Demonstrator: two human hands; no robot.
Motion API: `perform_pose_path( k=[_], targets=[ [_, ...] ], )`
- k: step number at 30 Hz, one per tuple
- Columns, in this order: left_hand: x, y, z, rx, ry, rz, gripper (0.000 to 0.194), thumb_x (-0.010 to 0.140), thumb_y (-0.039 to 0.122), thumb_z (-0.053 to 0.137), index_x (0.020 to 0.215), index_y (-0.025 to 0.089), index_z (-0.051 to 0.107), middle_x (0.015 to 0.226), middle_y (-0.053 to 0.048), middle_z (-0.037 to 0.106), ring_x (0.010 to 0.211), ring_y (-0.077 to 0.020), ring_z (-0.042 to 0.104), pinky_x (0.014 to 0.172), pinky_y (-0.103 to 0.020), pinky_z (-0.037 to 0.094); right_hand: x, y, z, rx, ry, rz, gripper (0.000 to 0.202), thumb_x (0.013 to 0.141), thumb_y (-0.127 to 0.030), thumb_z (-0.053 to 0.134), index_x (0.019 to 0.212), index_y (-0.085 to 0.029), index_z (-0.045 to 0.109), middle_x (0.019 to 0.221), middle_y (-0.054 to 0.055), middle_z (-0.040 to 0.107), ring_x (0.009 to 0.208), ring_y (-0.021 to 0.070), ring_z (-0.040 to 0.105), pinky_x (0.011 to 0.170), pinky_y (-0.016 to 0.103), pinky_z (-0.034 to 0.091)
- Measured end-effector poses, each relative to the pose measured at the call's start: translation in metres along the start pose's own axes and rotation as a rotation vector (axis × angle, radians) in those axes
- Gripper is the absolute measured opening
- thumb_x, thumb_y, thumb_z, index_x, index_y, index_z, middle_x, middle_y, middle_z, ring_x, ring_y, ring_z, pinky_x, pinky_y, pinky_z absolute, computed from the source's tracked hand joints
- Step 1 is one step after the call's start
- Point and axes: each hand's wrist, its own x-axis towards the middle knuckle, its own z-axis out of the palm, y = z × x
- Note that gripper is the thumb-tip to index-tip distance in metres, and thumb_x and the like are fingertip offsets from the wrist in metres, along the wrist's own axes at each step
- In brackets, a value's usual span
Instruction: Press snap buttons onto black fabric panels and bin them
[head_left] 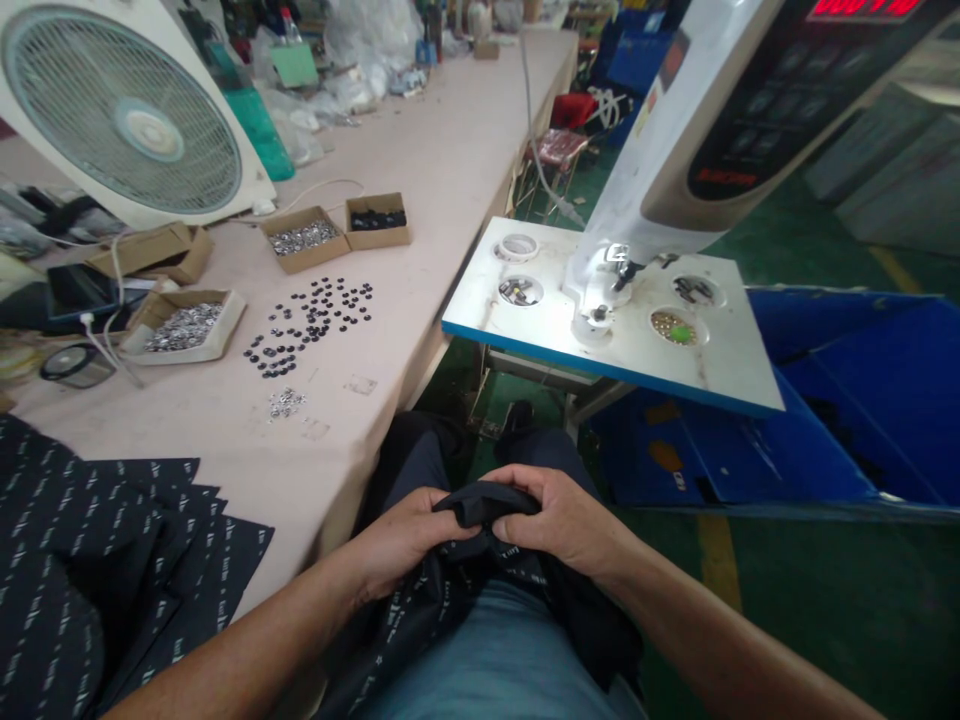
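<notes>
Black printed cloth (484, 494) is in both my hands, gathered up over my lap, rest of it draping down toward me. Left hand (409, 535) pinches one side of the fold, thumb on top; right hand (562, 520) pinches the other side, thumb pointing inward. Hands close together, narrow grip, fabric bunched between them. White lettering shows on the part below my fingers.

Left of my hands: tabletop (427, 190), with a stack of similar dark printed pieces (112, 570) nearest my left forearm. Ahead-left of the hands: a small heap of silver bits (286, 403), then scattered black round pieces (324, 318), cardboard boxes of small parts beyond, white fan (135, 130) further off. Ahead-right of the hands: white machine (645, 140), red digits lit, over a blue-edged plate (645, 375). Right of that, blue bin (885, 390).
</notes>
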Motion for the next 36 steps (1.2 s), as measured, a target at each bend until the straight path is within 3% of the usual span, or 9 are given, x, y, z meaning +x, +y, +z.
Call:
perform_pose_path(
  k=[9, 20, 31, 36],
  targets=[
    [0.001, 0.001, 0.004, 0.203, 0.061, 0.087, 0.033, 0.061, 0.036, 0.09, 0.076, 0.011, 0.073, 0.071, 0.001, 0.067, 0.065, -0.0083, 0.052, 0.067, -0.02, 0.036, -0.009, -0.01, 0.006, -0.283, 0.141, -0.136, 0.036, 0.07, -0.009, 0.064, 0.103, -0.019, 0.075, 0.089, -0.001, 0.075, 0.08, 0.017, 0.066, 0.072, 0.023, 0.047],
    [0.002, -0.003, 0.002, 0.331, 0.006, 0.115, 0.031, 0.067, 0.036, 0.085, 0.083, 0.011, 0.076, 0.071, 0.001, 0.066, 0.067, -0.0094, 0.051, 0.07, -0.021, 0.036, -0.014, -0.004, 0.001, -0.262, 0.039, -0.145, 0.033, 0.071, -0.012, 0.069, 0.103, -0.019, 0.073, 0.091, -0.001, 0.074, 0.081, 0.017, 0.065, 0.073, 0.023, 0.047],
    [0.001, 0.003, 0.006, 0.145, 0.05, -0.003, 0.037, 0.064, 0.044, 0.086, 0.074, 0.011, 0.072, 0.067, 0.0, 0.065, 0.059, -0.0086, 0.048, 0.059, -0.021, 0.032, -0.012, 0.0, 0.006, -0.188, 0.068, -0.147, 0.044, 0.069, -0.01, 0.06, 0.109, -0.021, 0.074, 0.088, -0.002, 0.074, 0.075, 0.0159, 0.064, 0.067, 0.022, 0.048],
    [0.001, 0.004, 0.009, 0.095, 0.008, -0.009, 0.035, 0.064, 0.041, 0.087, 0.076, 0.011, 0.073, 0.068, 0.0, 0.067, 0.058, -0.0074, 0.051, 0.059, -0.019, 0.035, -0.013, 0.0, 0.003, -0.122, 0.057, -0.093, 0.044, 0.069, -0.01, 0.061, 0.11, -0.02, 0.075, 0.091, -0.002, 0.075, 0.08, 0.0171, 0.065, 0.07, 0.022, 0.048]
  ],
)
